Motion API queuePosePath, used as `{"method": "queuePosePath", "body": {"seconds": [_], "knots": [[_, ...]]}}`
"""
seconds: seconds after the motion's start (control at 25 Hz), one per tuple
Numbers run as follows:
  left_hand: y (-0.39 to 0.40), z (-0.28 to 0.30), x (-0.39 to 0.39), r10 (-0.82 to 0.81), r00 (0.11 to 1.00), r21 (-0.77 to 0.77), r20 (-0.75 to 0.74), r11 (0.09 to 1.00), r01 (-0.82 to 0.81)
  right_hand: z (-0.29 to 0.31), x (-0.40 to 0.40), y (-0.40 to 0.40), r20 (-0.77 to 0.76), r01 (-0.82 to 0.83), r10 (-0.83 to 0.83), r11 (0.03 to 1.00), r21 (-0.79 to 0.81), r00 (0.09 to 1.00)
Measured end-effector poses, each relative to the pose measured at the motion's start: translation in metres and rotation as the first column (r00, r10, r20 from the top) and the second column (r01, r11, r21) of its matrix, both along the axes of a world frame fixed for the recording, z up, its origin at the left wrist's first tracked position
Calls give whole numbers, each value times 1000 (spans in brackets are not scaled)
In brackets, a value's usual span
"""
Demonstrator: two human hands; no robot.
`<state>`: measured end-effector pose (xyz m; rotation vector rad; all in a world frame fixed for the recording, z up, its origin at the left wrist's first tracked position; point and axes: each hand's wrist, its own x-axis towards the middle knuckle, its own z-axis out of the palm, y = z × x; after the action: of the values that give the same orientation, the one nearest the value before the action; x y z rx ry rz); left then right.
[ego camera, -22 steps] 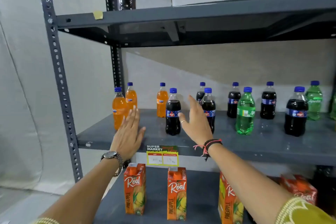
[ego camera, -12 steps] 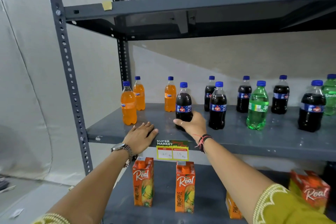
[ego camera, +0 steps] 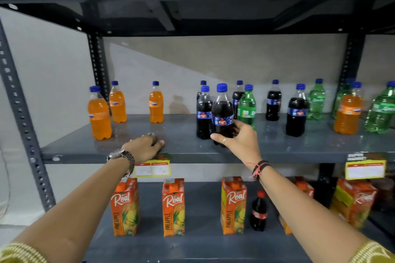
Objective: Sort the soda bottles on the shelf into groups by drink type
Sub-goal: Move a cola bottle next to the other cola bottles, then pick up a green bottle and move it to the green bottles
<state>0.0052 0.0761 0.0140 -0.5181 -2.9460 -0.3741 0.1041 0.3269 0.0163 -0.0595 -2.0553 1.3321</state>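
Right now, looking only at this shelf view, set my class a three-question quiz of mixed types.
1. True or false: the right hand grips a dark cola bottle.
2. Where does the left hand rest? A) on an orange bottle B) flat on the middle shelf C) on a juice carton
3. Fill in: the orange bottle far right stands among ___ bottles.

Key: 1 true; 2 B; 3 green

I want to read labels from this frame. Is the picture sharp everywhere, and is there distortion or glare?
Head view: the cola bottle in the right hand is fairly sharp; bottles at the far right, such as the orange bottle, are smeared with blur; the price tags are washed out; the wide lens bends the left upright; the shelf shows soft reflections.
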Motion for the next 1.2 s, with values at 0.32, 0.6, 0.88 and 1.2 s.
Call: {"method": "queuePosePath", "body": {"seconds": [0.32,0.6,0.88,1.2], "knots": [[108,-27,29,56,985,-71,-160,995,-68,-8,14,117,82,84,-80,995,-45,993],[127,-40,30,161,957,29,-241,987,-159,-4,-13,153,156,68,-74,997,42,985],[128,-42,37,161,932,31,-325,987,-160,-4,-1,142,-116,150,-145,988,43,983],[132,-43,49,170,903,80,-395,985,-150,73,-17,104,-167,114,-47,898,426,985]]}}
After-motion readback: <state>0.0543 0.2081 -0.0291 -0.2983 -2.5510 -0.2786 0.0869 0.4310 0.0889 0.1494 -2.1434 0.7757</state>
